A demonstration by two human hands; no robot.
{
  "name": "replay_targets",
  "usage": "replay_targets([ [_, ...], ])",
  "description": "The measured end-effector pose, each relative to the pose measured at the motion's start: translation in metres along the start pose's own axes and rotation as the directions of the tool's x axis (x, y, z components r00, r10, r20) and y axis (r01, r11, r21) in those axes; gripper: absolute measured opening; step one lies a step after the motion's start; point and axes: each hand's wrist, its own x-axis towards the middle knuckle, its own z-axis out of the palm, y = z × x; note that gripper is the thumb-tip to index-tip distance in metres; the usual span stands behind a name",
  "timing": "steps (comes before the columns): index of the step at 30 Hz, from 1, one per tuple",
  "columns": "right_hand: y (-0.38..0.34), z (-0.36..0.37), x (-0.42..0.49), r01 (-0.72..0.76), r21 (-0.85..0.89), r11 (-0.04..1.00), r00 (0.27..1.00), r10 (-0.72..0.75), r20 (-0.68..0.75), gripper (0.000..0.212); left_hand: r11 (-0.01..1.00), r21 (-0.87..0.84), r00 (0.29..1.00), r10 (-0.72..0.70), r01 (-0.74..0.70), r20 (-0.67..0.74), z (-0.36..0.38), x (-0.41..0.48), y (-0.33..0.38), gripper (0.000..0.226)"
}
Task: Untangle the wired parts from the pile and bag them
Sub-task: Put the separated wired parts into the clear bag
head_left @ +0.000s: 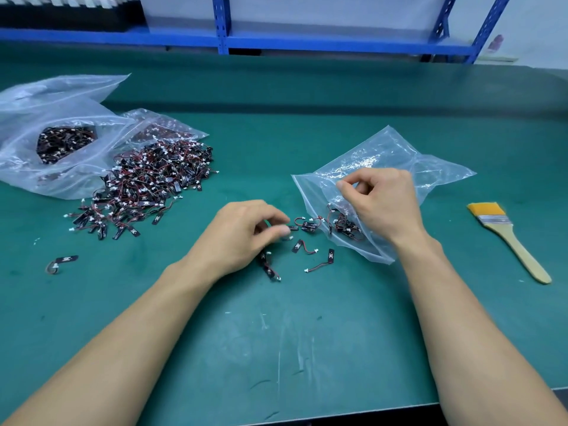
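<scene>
Head-worn wide-angle camera looks forward and down, close over the table [276, 348].

1. Teal green with pale scuffs: table mat [307, 348].
2. Black tabs with white print, red wires, white plugs: pile of wired parts [147, 182].
3. Clear and glossy: bag [384, 155].
4. Orange-yellow bristles, silver band, pale wood handle: brush [509, 241].
5. Bright blue: shelf frame [221, 26].

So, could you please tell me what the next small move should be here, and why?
Probably the left hand should carry the small black wired part it pinches rightward into the mouth of the clear plastic bag. The right hand pinches the bag's upper lip, holding it open. Several parts lie inside, and the held part sits just outside that opening.
</scene>
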Motion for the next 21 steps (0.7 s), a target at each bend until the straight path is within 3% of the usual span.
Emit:
replay_targets([
  [2, 0.001, 0.0, 0.0, -0.007, 0.002, 1.0, 1.0, 0.007, -0.004, 0.011, 0.999, -0.03, 0.999, 0.01, -0.011, -0.037, -0.008, -0.001, -0.007, 0.023],
  [7, 0.0, 0.0, 0.0, -0.001, -0.026, 1.0, 1.0, 0.001, -0.005, 0.011, 1.0, -0.023, 0.969, -0.007, 0.013, 0.249, -0.027, -0.007, -0.034, 0.089],
  [10, 0.0, 0.0, 0.001, 0.002, -0.031, 1.0, 1.0, -0.002, -0.004, 0.011, 0.996, 0.084, 0.956, 0.006, -0.032, 0.293, -0.016, 0.001, -0.034, 0.102],
  [15, -0.001, 0.001, 0.0, 0.019, -0.049, 0.999, 1.0, -0.019, -0.005, 0.011, 0.993, 0.095, 0.94, 0.036, -0.072, 0.338, 0.015, 0.025, -0.012, 0.088],
  [21, 0.001, 0.001, 0.0, -0.001, -0.022, 1.0, 1.0, 0.001, 0.005, 0.012, 0.995, -0.002, 0.962, 0.092, -0.095, 0.256, 0.029, 0.037, -0.001, 0.027],
])
